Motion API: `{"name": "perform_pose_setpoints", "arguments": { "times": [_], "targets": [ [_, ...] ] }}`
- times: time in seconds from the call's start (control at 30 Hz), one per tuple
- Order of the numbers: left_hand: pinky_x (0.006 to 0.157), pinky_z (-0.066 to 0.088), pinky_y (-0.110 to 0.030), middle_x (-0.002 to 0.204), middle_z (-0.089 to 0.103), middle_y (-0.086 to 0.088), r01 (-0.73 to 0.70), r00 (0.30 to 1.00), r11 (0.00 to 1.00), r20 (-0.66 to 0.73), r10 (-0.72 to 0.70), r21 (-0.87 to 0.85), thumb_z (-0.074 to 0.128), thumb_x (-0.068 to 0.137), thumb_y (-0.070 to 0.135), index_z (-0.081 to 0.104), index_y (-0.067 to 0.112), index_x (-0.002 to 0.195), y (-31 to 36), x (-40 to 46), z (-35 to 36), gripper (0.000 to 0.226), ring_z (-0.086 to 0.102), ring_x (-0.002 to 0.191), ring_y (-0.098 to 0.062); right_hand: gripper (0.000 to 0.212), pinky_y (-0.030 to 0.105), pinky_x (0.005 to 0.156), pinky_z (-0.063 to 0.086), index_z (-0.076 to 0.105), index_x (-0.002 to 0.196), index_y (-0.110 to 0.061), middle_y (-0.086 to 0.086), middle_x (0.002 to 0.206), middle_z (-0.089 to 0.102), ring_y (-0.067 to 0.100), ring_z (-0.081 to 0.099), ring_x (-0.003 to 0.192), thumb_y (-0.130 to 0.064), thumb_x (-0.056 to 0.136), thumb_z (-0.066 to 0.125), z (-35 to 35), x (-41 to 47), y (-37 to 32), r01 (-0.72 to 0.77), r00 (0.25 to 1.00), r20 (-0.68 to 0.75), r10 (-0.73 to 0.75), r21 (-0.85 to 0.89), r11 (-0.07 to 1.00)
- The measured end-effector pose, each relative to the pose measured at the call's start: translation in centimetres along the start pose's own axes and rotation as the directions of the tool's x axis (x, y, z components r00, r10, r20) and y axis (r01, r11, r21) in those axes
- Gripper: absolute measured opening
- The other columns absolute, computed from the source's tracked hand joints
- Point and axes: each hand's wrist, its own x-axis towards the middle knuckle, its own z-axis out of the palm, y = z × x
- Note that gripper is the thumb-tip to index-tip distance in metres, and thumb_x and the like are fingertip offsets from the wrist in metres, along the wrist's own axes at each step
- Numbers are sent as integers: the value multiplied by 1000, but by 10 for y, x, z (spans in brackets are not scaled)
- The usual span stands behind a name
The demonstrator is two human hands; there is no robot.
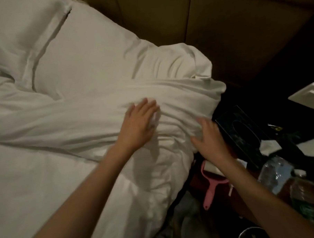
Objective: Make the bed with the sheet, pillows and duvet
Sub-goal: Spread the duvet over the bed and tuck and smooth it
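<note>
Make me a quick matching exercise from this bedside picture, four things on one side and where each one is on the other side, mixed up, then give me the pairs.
Things:
1. pillow
2. left hand
3. pink hand mirror
4. plastic water bottle

Places:
A. lying flat beside the bed, below the right forearm
B. against the headboard at the top of the bed
C. at the right edge of the picture, near the dark tissue box
D. flat on the rumpled duvet, fingers spread

Pairs: 1-B, 2-D, 3-A, 4-C
</note>
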Motion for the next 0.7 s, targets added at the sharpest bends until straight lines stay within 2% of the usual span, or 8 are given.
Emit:
{"name": "perform_pose_setpoints", "arguments": {
  "times": [0.1,0.13,0.2,0.23,0.3,0.4,0.53,0.7],
  "targets": [
    [115,-3,-52,160,0,-7,14,961,967,264,-83,253,72,75,43,7,22,153,-28,62,-9,103,-4,147,-30,100,44,118,4,2,152,-18,4,160,1,22,-2,147,-34,79,68,-14,73,-20,233,957,-115,-267,-250,940],
    [115,-8,-52,160,-8,-8,46,934,950,325,-150,309,72,72,53,-5,23,152,-35,76,-10,115,-11,146,-29,112,46,118,-1,-7,152,-19,3,160,-8,21,-10,147,-40,74,71,-15,94,-26,294,940,-66,-334,-334,896],
    [116,-2,-52,160,-1,-10,129,850,938,452,-272,322,72,67,61,-14,23,150,-42,93,-10,126,-1,147,-27,123,50,116,-6,-16,150,-22,0,160,-13,20,-17,146,-47,69,74,-13,121,-32,344,937,90,-338,-414,843],
    [116,7,-52,158,10,-11,166,817,937,489,-305,307,74,66,60,-10,21,151,-42,94,-8,126,12,145,-27,124,51,115,-4,-15,150,-22,0,160,-8,20,-15,146,-49,69,75,-12,129,-32,343,939,143,-312,-421,840],
    [107,26,-46,144,37,-13,165,852,935,432,-296,315,74,66,58,14,13,148,-37,88,-2,111,38,130,-30,116,52,114,1,-1,152,-21,4,155,18,21,6,145,-53,69,74,-12,133,-28,343,939,144,-312,-452,823],
    [85,38,-36,118,60,-11,123,888,938,386,-249,323,71,71,57,42,11,123,-25,72,-2,75,56,106,-32,91,45,113,-3,31,144,-14,6,123,57,23,47,121,-58,71,66,-9,121,-20,424,888,104,-447,-561,712],
    [72,38,-29,115,64,-3,157,763,934,561,-322,322,65,77,56,56,23,114,-10,46,-13,50,60,105,-26,56,33,89,34,52,125,-19,5,115,64,26,59,107,-55,83,57,-12,99,-34,473,881,299,-366,-570,672],
    [70,39,-28,107,67,-1,205,777,936,533,-333,286,53,86,55,64,24,103,10,-12,-43,37,61,98,-24,25,30,71,35,63,102,-20,3,109,64,26,60,103,-34,84,55,-20,44,-63,528,849,350,-396,-582,618]
  ]
}}
